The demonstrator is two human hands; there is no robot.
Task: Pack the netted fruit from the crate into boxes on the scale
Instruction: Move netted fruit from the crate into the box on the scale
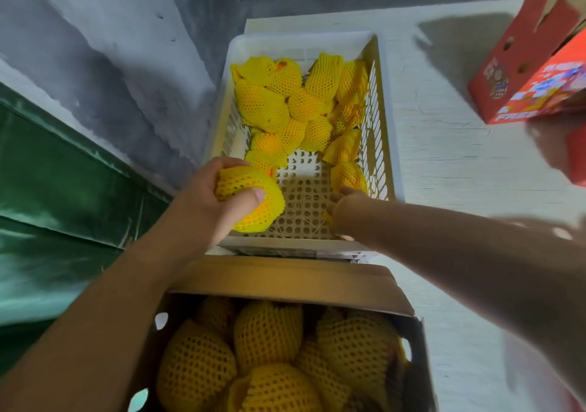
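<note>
A white slatted crate on the table holds several fruits in yellow foam netting, piled toward its far end. My left hand grips one netted fruit over the crate's near left corner. My right hand reaches down into the crate's near right corner, its fingers curled round a small yellow netted piece that is mostly hidden. Just beyond it lies another netted fruit. Below the crate stands an open cardboard box with several netted fruits inside. No scale shows.
Red printed fruit cartons stand at the far right of the white table, with another person's blurred hand beside them. A green tarpaulin and a grey wall lie to the left.
</note>
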